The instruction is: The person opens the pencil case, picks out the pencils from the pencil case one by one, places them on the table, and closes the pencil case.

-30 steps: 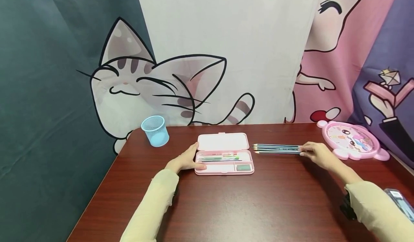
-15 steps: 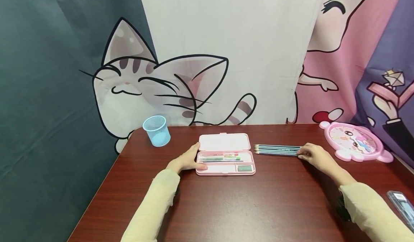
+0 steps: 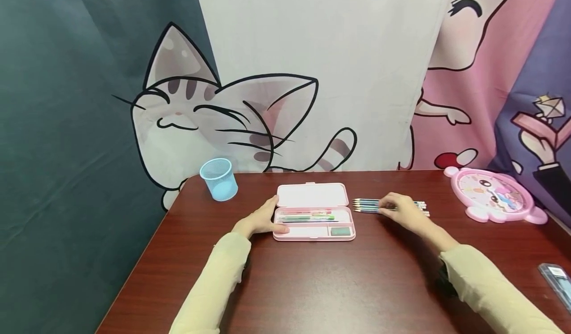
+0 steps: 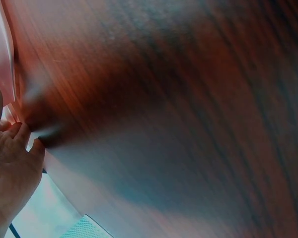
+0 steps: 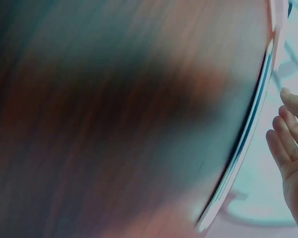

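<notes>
An open pink pencil case (image 3: pixel 312 195) lies on the table in the head view, with several pens (image 3: pixel 308 219) and a green eraser (image 3: pixel 340 231) inside. My left hand (image 3: pixel 258 220) holds its left end, thumb over the front part and fingers along the side. Right of the case lie several blue pencils (image 3: pixel 366 205) side by side, tips toward it. Over their middle is my right hand (image 3: pixel 405 213), hiding part of them. In the right wrist view, the loosely bent fingers (image 5: pixel 283 141) show a gap from the pencils (image 5: pixel 248 129) and hold nothing.
A light blue mesh pen cup (image 3: pixel 219 180) stands at the back left of the brown table (image 3: pixel 321 284). A pink animal-shaped clock (image 3: pixel 492 195) lies at the back right. Nearer on the right is a clear flat package (image 3: pixel 556 280). A printed curtain hangs behind.
My right hand has moved left, from the pencils' far ends to their middle, and their white ends now show. The pencils sit closer together. My left hand stays on the case.
</notes>
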`<state>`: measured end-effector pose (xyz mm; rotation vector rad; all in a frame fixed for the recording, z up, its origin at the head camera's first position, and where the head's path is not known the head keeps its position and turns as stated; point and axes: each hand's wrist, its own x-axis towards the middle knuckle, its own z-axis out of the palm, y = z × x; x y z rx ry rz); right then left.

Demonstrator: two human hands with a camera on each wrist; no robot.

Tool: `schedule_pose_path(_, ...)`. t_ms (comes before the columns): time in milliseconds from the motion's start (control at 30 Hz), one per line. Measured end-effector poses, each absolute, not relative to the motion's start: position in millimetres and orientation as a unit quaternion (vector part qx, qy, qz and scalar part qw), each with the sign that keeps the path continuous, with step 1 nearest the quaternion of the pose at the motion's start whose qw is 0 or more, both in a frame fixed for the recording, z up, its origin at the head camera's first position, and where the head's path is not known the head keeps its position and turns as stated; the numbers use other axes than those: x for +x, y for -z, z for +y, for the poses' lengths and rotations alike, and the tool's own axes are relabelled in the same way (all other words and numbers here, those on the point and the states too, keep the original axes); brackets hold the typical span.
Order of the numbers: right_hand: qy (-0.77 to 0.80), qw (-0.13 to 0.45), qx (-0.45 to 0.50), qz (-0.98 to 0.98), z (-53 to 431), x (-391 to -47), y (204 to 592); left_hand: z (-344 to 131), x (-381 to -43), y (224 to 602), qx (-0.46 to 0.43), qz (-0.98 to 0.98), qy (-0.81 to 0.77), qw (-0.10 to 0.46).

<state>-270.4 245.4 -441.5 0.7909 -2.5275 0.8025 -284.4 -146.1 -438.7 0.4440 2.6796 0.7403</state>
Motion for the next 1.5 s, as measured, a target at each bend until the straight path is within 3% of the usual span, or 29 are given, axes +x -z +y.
schedule_pose_path(400, -0.325, 0.031, 0.324, -0.888, 171, -271, 433, -136, -286, 439, 0.169, 0.937, -0.261, 0.160)
schedule_pose_path(600, -0.282, -0.004, 0.351, -0.893, 161, -271, 432, -134, -286, 438, 0.173, 0.937, -0.257, 0.161)
schedule_pose_path(800, -0.314, -0.006, 0.339, -0.887, 162, -270, 432, -132, -283, 436, 0.170, 0.936, -0.264, 0.161)
schedule_pose_path(1033, -0.326, 0.040, 0.292, -0.899, 180, -271, 425, -136, -286, 440, 0.166, 0.936, -0.264, 0.161)
schedule_pose_path(1500, -0.308, 0.106, 0.212, -0.921, 263, -266, 409, -146, -284, 439, 0.158, 0.936, -0.271, 0.160)
